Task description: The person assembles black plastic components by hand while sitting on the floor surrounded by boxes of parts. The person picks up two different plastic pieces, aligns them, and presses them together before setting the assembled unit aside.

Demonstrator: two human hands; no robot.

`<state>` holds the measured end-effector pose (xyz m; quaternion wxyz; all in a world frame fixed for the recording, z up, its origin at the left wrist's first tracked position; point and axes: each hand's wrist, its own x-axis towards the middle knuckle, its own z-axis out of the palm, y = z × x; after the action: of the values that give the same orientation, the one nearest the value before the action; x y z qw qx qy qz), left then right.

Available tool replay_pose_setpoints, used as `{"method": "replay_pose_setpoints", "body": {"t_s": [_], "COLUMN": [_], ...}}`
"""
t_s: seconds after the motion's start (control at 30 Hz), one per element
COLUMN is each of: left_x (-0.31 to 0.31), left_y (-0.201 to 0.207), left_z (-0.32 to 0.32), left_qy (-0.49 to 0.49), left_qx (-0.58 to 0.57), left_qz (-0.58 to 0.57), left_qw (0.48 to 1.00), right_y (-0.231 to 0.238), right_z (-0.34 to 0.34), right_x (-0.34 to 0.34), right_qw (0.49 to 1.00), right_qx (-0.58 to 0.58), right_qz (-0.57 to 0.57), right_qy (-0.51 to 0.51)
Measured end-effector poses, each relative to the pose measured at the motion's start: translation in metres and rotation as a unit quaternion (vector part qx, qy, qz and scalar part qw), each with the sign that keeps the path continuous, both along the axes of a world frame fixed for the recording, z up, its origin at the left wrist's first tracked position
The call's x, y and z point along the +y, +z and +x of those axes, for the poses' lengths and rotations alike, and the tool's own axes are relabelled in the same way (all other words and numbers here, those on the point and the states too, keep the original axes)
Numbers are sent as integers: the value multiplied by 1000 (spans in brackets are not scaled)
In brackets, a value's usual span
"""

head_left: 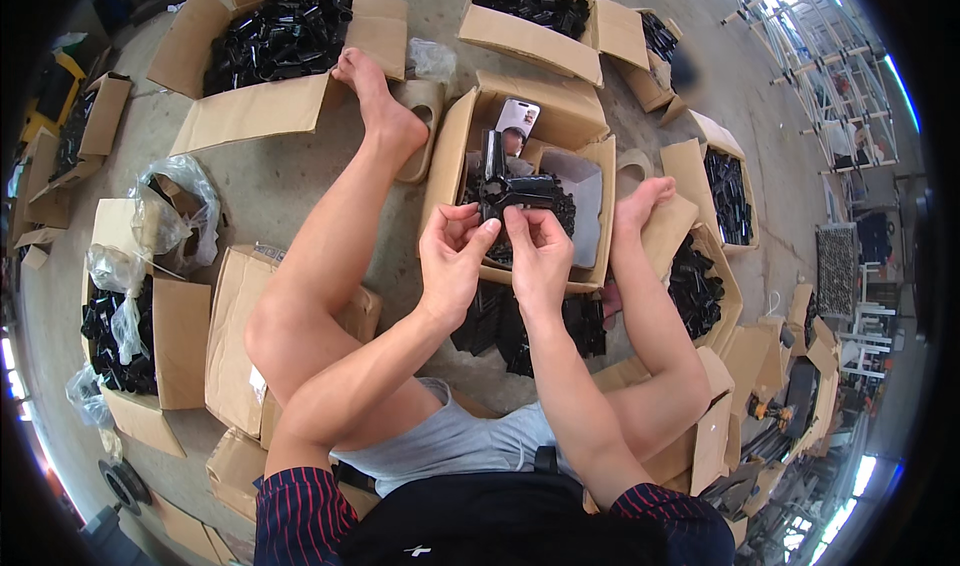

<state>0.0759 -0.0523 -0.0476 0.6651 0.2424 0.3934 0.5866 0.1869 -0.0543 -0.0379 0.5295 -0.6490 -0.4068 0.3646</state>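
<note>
A glossy black tube connector (527,191) with arms pointing different ways is held up over an open cardboard box (437,201). My left hand (450,266) is closed on its lower left part, thumb and fingers pinched together. From the right side, my right hand (541,258) pinches the same piece near its bottom. Beneath it, the box holds small black parts (562,209) and a grey tray (590,206). A phone (517,121) with its screen lit leans at the box's far side. What my fingertips press on is partly hidden.
Around me stand open cardboard boxes full of black parts: far left (280,36), far middle (530,4), right (728,196) and left (120,331). More black pieces (515,331) lie below the middle box. Clear plastic bags (180,211) hang over the left box. Metal racks (825,76) stand at right.
</note>
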Motion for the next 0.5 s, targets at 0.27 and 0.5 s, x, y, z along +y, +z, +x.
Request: {"method": "replay_pose_setpoints", "body": {"t_s": [0.27,0.5], "left_x": [-12,-29], "left_y": [-6,5], "left_z": [10,18], "left_qy": [0,-57], "left_qx": [19,14], "left_qz": [9,18], "left_qw": [1000,998], "right_y": [-3,1], "right_z": [9,21], "right_x": [-14,-46], "right_qw": [998,994], "right_qx": [44,99], "right_qz": [-18,26], "right_qy": [-28,-45]}}
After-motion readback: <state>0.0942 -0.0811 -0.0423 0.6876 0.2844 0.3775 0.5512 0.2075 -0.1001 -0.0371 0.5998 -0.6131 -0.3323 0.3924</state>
